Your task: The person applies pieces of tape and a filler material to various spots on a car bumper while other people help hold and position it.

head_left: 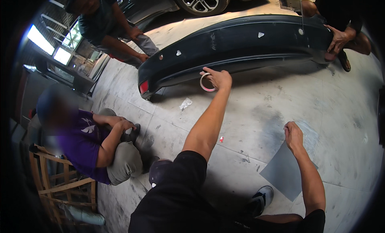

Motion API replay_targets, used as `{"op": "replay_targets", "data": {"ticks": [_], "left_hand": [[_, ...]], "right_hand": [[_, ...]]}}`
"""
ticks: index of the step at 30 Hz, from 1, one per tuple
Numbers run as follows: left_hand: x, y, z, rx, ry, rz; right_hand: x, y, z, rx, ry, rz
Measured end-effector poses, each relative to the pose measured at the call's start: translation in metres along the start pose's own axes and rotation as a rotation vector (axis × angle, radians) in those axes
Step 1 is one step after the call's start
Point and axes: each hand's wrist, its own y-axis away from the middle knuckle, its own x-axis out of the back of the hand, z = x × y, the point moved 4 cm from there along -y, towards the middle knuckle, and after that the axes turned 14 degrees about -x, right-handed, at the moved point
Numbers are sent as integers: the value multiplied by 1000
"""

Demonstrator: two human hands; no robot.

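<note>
My left hand reaches forward with a roll of tape in it, the ring hooked by the thumb side. One or two of its fingers stretch toward the lower edge of a dark car bumper; whether they touch it I cannot tell. The bumper has a red reflector at its left end and several small pale patches. Off to the right, my right hand is closed with fingertips pinched together; anything between them is too small to make out. Below it a grey sheet lies on the floor.
One person bends at the bumper's left end; another person's hand rests on its right end. A person in purple squats at my left, beside a wooden frame. A car wheel stands behind. Scraps litter the floor.
</note>
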Motion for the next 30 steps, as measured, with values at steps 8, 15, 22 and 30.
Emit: {"op": "replay_targets", "data": {"ticks": [8, 15, 22, 30], "left_hand": [[41, -58, -109, 15, -144, 115], [105, -131, -167, 116, -143, 43], [79, -118, -153, 1, -168, 106], [83, -85, -149, -187, -217, 41]], "right_hand": [[-19, -6, -11, -3, -5, -51], [-27, -5, 27, -99, 64, -77], [-69, -20, -16, 10, 28, -118], [-79, -28, -87, 67, 16, -150]]}}
